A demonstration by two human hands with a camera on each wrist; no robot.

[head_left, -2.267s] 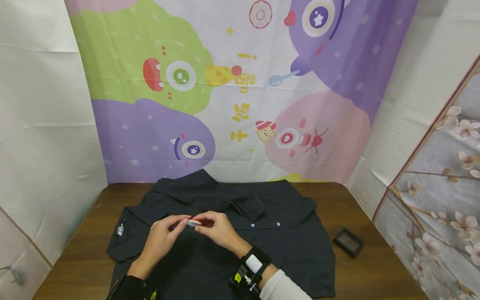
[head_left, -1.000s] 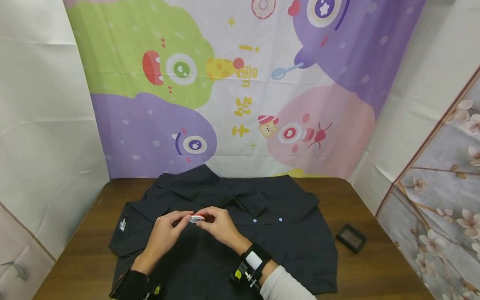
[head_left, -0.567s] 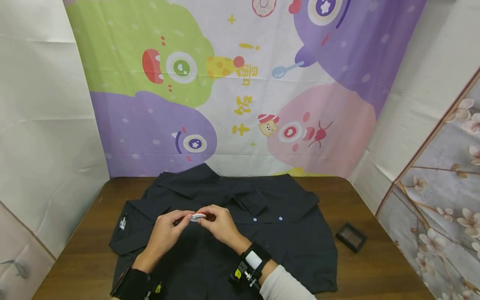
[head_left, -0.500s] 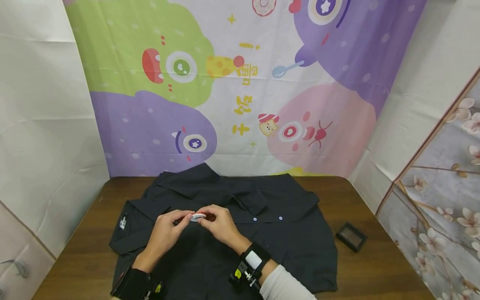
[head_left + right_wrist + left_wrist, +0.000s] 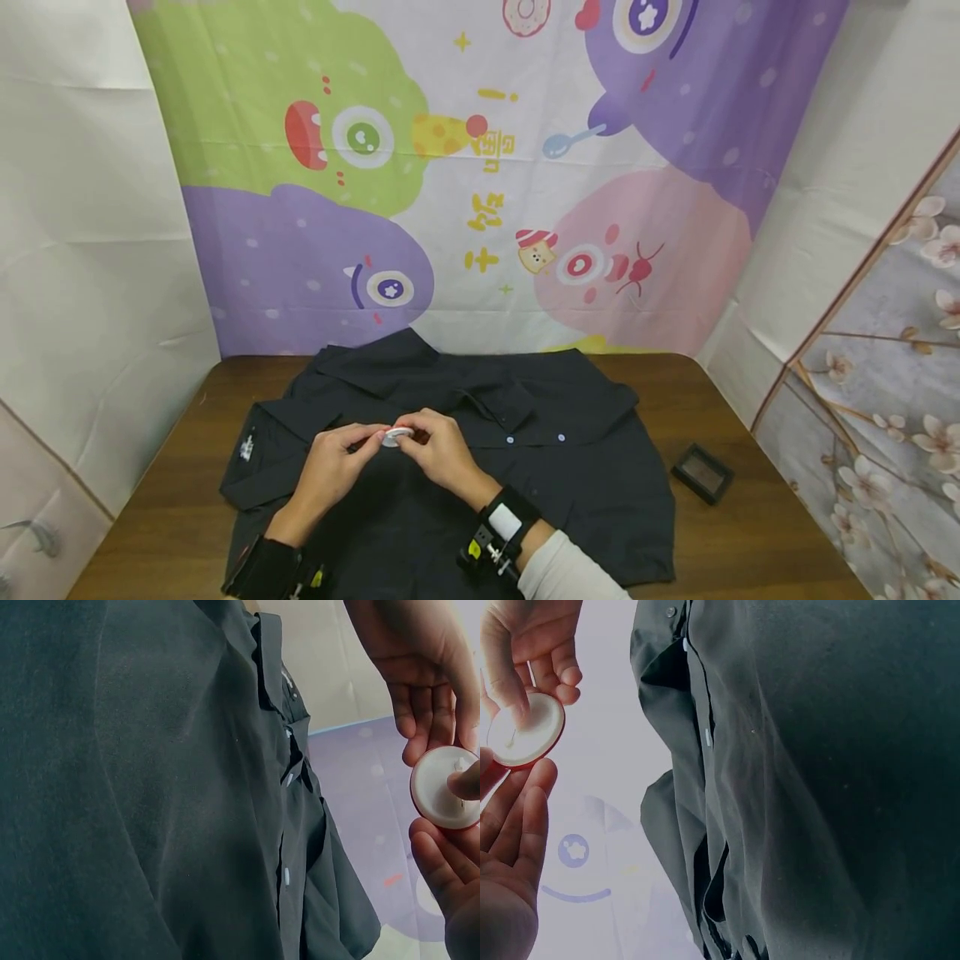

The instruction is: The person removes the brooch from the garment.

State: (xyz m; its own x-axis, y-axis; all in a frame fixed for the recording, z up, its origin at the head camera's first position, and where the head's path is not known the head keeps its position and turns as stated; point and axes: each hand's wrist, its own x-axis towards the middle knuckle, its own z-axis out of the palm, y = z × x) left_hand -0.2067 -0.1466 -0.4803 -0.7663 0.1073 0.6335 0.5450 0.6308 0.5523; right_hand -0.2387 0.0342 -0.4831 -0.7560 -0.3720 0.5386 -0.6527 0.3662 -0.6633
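A round pin-back badge (image 5: 396,436) with a red edge is held above the shirt, its white back turned toward me. My left hand (image 5: 333,467) pinches its left edge between thumb and fingers. On the other side my right hand (image 5: 444,454) pinches it, its thumb lying over the back. A thin pin shows on the badge's back (image 5: 442,791) in the right wrist view. Beneath both hands a black buttoned shirt (image 5: 585,500) is spread out. The badge's front is hidden from every view.
A small black case (image 5: 702,474) with a window lies on the wooden table (image 5: 742,550), right of the shirt. The shirt's folded sleeve (image 5: 258,450) bears a white mark at the left. A cartoon-print cloth (image 5: 480,208) hangs behind the table.
The badge has tilted in my fingers, so more of its white back faces me. Both hands keep their pinch and have barely shifted. The shirt and case lie as before.
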